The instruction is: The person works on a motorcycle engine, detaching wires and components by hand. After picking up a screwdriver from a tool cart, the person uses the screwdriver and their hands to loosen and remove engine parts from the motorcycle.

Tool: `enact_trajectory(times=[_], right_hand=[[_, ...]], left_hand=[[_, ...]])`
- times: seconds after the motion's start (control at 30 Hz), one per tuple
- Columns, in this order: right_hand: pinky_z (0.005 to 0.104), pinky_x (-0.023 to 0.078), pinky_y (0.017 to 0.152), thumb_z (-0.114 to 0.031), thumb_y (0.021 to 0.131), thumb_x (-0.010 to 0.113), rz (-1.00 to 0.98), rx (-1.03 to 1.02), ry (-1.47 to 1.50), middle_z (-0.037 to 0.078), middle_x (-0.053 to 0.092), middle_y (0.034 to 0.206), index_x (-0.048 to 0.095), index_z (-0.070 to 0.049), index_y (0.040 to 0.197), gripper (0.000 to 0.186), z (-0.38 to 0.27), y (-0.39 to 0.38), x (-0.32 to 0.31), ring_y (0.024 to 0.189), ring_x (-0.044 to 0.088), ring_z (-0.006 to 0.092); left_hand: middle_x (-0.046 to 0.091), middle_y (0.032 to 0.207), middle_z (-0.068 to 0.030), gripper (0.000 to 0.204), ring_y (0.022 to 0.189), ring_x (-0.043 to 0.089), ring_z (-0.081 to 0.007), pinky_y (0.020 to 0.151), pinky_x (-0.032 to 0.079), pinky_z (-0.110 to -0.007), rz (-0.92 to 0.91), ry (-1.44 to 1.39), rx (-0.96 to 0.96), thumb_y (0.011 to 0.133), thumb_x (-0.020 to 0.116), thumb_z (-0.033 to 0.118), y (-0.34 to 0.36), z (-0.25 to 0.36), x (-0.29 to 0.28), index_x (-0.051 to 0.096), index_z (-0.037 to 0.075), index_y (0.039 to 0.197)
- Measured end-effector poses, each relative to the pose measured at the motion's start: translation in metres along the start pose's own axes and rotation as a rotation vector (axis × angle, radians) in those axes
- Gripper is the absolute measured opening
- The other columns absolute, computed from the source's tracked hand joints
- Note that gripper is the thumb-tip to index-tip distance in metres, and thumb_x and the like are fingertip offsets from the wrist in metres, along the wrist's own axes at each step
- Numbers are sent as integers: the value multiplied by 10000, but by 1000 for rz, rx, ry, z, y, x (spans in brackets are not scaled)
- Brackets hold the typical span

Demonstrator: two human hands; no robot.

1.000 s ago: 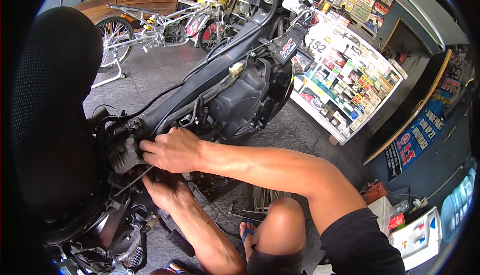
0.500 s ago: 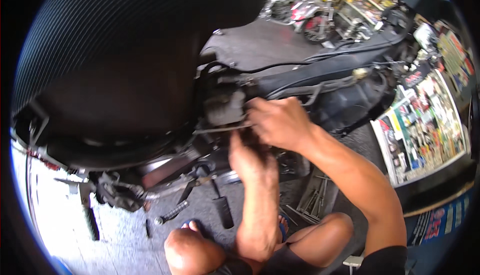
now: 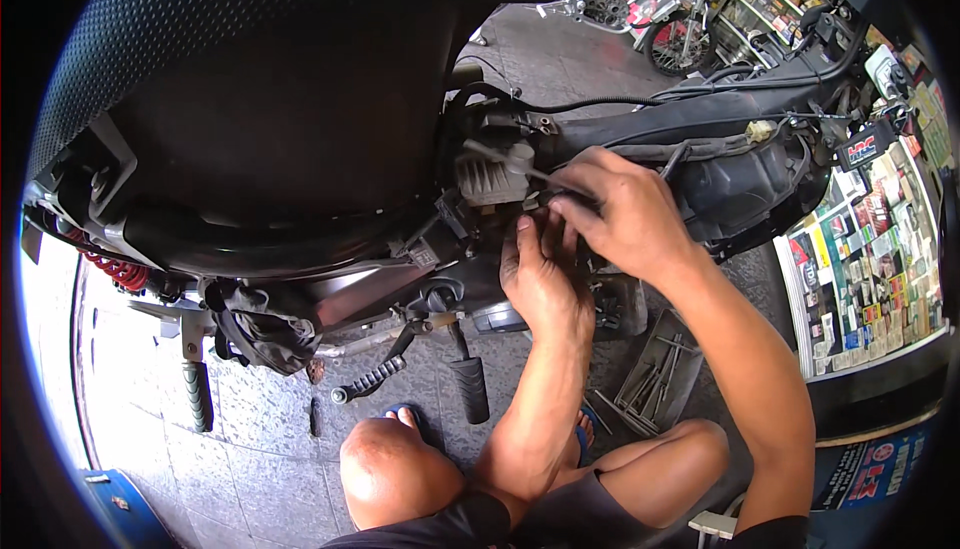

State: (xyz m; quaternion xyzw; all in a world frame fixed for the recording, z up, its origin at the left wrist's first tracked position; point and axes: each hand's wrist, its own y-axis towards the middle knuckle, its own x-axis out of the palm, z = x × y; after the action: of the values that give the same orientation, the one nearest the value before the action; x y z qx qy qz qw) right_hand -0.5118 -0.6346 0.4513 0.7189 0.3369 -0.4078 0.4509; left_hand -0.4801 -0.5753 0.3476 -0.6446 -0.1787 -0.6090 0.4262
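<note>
Both hands work at the middle of a partly stripped motorcycle, beside a grey ribbed metal part (image 3: 490, 181) below the seat (image 3: 270, 19). My right hand (image 3: 630, 211) is closed, thumb and forefinger pinched together. A thin metal rod (image 3: 553, 182) runs from the ribbed part's right side into its fingers; the rod's far end is hidden. Just below and to the left, my left hand (image 3: 545, 274) is raised with its thumb up and its fingers curled into the dark gap under the ribbed part. Whatever those fingers grip is hidden.
A tray of metal tools (image 3: 655, 379) lies on the floor by my right knee. Below the frame hang a kick lever (image 3: 375, 374) and a rubber footpeg (image 3: 470, 389). To the right stands a glass display case (image 3: 870, 269); another motorcycle (image 3: 680, 41) is behind.
The view has shifted, so the motorcycle sits further right and is sharper. Both hands stay close together at the ribbed part. The rod now shows above the left hand, at the right fingers.
</note>
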Motion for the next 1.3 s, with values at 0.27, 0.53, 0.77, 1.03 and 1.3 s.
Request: enact_trajectory(times=[0.27,0.53,0.77,1.03,1.3], right_hand=[[474,544,620,-206,820,717,-146,-123,-317,116,593,931,665,-41,856,177,-8,12,17,691,677,359],[424,545,561,-172,825,666,-2,-239,-304,73,610,966,656,-40,818,133,1,6,31,693,682,264],[433,537,562,-148,827,629,-6,-153,-308,73,602,875,641,-60,776,103,-5,8,34,696,679,282],[469,536,644,-324,916,623,50,-79,-252,101,656,974,676,-60,936,270,-14,-14,10,750,674,359],[488,507,620,-336,968,551,-147,210,-323,126,672,800,677,-67,924,300,5,-66,-24,726,661,383]], left_hand=[[635,1038,-77,233,994,617,-191,893,501,-346,-87,-20,-25,1035,477,205,13,-1,-15,585,16,1119],[633,1171,-52,337,1106,593,-197,985,456,-384,-66,-96,-170,1046,453,325,8,5,-5,587,61,1207],[600,1268,-67,395,1194,555,-214,1032,437,-376,-117,-91,-176,1055,416,348,9,3,-4,544,56,1289],[631,1168,-87,286,1063,601,-190,932,468,-348,-113,-27,-139,1029,498,243,13,7,-11,577,23,1193],[647,1035,-45,286,962,612,-169,858,480,-327,-13,28,-58,932,693,236,11,-1,-10,611,39,1122]])
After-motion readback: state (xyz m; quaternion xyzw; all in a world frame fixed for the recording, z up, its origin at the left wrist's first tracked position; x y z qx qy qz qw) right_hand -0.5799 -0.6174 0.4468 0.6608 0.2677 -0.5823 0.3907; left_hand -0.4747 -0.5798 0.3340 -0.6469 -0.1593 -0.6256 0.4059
